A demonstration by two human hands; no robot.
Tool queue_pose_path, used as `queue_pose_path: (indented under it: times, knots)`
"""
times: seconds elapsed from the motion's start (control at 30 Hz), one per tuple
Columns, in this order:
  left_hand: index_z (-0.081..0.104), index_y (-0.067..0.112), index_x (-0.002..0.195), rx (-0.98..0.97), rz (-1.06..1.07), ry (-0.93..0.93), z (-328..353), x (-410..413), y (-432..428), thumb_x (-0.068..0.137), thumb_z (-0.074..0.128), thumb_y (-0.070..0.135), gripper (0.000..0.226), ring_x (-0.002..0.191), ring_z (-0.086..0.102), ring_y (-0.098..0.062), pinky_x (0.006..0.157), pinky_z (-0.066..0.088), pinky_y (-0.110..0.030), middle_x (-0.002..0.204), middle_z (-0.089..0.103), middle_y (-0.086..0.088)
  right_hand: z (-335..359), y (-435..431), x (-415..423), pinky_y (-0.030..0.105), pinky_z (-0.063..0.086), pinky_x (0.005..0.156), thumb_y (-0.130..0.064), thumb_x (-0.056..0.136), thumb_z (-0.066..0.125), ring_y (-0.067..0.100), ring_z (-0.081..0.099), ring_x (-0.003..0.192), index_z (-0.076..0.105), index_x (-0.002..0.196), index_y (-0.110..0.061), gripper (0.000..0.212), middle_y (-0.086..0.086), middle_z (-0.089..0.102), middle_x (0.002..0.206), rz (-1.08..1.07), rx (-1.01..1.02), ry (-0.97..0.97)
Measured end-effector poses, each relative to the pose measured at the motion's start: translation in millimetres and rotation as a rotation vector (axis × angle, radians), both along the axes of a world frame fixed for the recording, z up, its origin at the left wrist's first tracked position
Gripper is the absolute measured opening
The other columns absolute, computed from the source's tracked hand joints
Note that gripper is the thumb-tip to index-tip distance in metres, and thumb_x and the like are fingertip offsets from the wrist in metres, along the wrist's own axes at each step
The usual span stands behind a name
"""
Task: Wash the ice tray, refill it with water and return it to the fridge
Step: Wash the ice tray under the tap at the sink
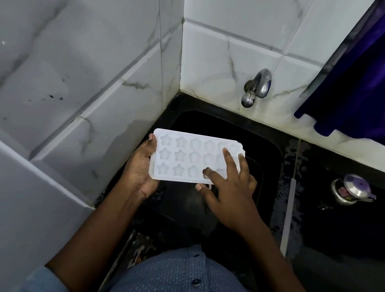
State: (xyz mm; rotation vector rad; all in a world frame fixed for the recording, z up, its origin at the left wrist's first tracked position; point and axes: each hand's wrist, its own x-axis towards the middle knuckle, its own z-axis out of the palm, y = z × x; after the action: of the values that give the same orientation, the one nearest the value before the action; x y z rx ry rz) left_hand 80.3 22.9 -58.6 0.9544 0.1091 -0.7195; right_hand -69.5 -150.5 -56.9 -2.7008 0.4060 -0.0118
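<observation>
- I see the ice tray (184, 157) held over the black sink (271, 155), about level, with its hollows facing up. It sits below and to the left of the tap (257, 87).
- The tray is white, with three rows of hollows: star shapes at its left end, rounder shapes towards the right.
- The left hand (141, 170) grips the tray's left short edge. The thumb lies over the rim and the palm is under it.
- The right hand (229, 191) lies on top of the tray's right end, back upward. Its fingers (228, 157) are spread and fairly straight, with the tips on the hollows.
- The right thumb sits just off the tray's near long edge. I cannot tell whether it touches that edge.
- The picture is too dim to show whether the hollows hold water.
- The tap is fixed to the tiled wall (225, 50) behind the sink, in the corner.
- A dark counter (348, 231) runs to the right of the sink, and its surface looks wet.
- A small steel pot (352, 189) with a lid stands on that counter, well apart from the tray.
- A deep blue cloth (382, 86) hangs at the upper right, above the counter.
</observation>
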Motion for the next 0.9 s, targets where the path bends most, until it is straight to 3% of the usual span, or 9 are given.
queue_pose_path:
  times: [0.3, 0.4, 0.5, 0.67, 0.9]
  knots:
    - [0.066, 0.005, 0.130, 0.019, 0.024, -0.021, 2, -2, 5, 0.113, 0.034, 0.045, 0.053, 0.110, 0.075, -0.033, 0.079, 0.065, -0.047, 0.124, 0.076, -0.017, -2, 7, 2, 0.061, 0.010, 0.117, -0.071, 0.094, 0.041, 0.028, -0.017, 0.158, 0.060, 0.135, -0.045, 0.052, -0.004, -0.003, 0.175, -0.026, 0.025, -0.011]
    - [0.060, 0.003, 0.140, 0.025, 0.019, -0.043, 1, -1, 7, 0.112, 0.035, 0.047, 0.058, 0.120, 0.070, -0.037, 0.084, 0.063, -0.049, 0.135, 0.070, -0.020, -4, 8, 2, 0.061, 0.011, 0.116, -0.072, 0.093, 0.039, 0.029, -0.015, 0.159, 0.064, 0.131, -0.045, 0.053, -0.003, 0.000, 0.175, -0.018, 0.012, -0.029]
    - [0.061, 0.004, 0.139, 0.016, 0.015, -0.037, 1, -1, 8, 0.112, 0.034, 0.046, 0.057, 0.121, 0.070, -0.038, 0.086, 0.063, -0.050, 0.135, 0.070, -0.021, -6, 8, 3, 0.058, 0.012, 0.116, -0.066, 0.098, 0.046, 0.029, -0.014, 0.159, 0.064, 0.131, -0.045, 0.042, -0.003, 0.002, 0.175, -0.044, -0.009, -0.050]
    - [0.062, 0.004, 0.138, 0.018, 0.011, -0.045, 3, -2, 8, 0.113, 0.034, 0.045, 0.055, 0.123, 0.068, -0.039, 0.092, 0.062, -0.054, 0.135, 0.070, -0.021, -10, 9, 1, 0.059, 0.012, 0.116, -0.068, 0.095, 0.041, 0.030, -0.012, 0.159, 0.065, 0.128, -0.045, 0.047, -0.003, 0.005, 0.175, -0.047, -0.014, -0.080]
    - [0.064, 0.005, 0.133, 0.012, 0.030, -0.023, 4, -3, 9, 0.113, 0.035, 0.044, 0.053, 0.117, 0.072, -0.037, 0.085, 0.064, -0.050, 0.130, 0.073, -0.019, -14, 10, 1, 0.058, 0.012, 0.116, -0.071, 0.094, 0.040, 0.030, -0.013, 0.159, 0.062, 0.133, -0.044, 0.052, -0.002, 0.004, 0.175, -0.020, -0.041, -0.059]
